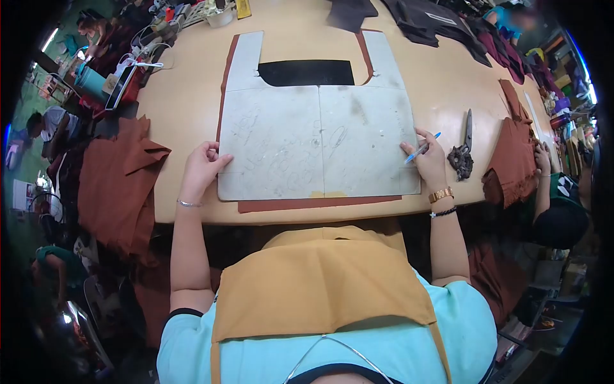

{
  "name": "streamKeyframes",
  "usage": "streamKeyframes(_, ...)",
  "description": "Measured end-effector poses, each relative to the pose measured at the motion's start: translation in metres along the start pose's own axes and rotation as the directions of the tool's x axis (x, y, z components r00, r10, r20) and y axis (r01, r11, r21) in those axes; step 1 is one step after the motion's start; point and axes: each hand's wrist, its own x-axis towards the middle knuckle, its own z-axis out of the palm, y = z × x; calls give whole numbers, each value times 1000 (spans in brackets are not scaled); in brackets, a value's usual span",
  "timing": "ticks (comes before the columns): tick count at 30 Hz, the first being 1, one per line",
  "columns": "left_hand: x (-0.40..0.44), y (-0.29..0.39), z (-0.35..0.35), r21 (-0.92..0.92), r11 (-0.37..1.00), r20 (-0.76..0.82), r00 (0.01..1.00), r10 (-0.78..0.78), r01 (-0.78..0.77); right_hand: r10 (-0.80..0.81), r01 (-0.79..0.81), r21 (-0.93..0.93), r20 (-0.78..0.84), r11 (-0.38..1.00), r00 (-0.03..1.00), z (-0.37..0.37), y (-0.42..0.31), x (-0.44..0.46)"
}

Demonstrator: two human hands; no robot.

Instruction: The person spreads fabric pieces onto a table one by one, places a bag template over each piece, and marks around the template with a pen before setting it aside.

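Observation:
A large pale grey template [288, 141] with two upward arms lies on the table over reddish-brown material [320, 204], which shows along its lower, left and upper right edges. My left hand [208, 163] pinches the template's left edge, thumb on top. At the right edge, my right hand [425, 153] holds a blue pen [423, 148] while its thumb touches the template. Between the template's arms lies a black rectangle [307, 73]. Scissors [465, 144] with dark-wrapped handles rest right of my right hand.
Brown material hangs over the table [185, 115] at the left [121, 185] and right [511, 160]. Dark pieces [428, 22] lie at the back right. A teal container [91, 84] stands back left. Beside the right edge is another person [559, 211].

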Motion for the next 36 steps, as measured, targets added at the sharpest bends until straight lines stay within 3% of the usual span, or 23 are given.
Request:
streamKeyframes(3, 0, -5, -1, 22, 1000, 1, 1000, 21, -21, -3, 2, -123, -10, 992, 1000, -1, -8, -1)
streamKeyframes(12, -2, -3, 3, 61, 997, -45, 998, 39, -36, 28, -28, 25, -10, 999, 1000, 2, -5, 4)
streamKeyframes(18, 1, -4, 3, 105, 994, -26, 999, 46, -43, 65, -64, -24, 38, 998, 997, 0, -1, 13)
streamKeyframes(21, 3, 4, 1, 200, 980, -10, 1000, 8, -6, 39, -30, -172, 46, 985, 998, -1, 2, 16)
streamKeyframes(25, 0, 23, 0, 302, 952, 3, 999, -52, 49, -160, 162, -262, 31, 951, 987, -5, 20, 22)
streamKeyframes(27, 15, -1, -6, 316, 949, 9, 1000, -18, 14, 0, 4, -79, 50, 997, 999, -9, 28, 28)
streamKeyframes(29, 19, -13, -8, 147, 989, 26, 1000, 11, -14, 126, -140, 161, 95, 977, 988, -15, 24, 21)
streamKeyframes(30, 19, -13, -6, 59, 998, 28, 999, 27, -28, 148, -166, 189, 109, 968, 983, -16, 22, 19)
streamKeyframes(36, 13, -20, -5, 6, 998, 3, 998, 66, -66, 157, -182, 226, 125, 957, 980, -17, 18, 16)
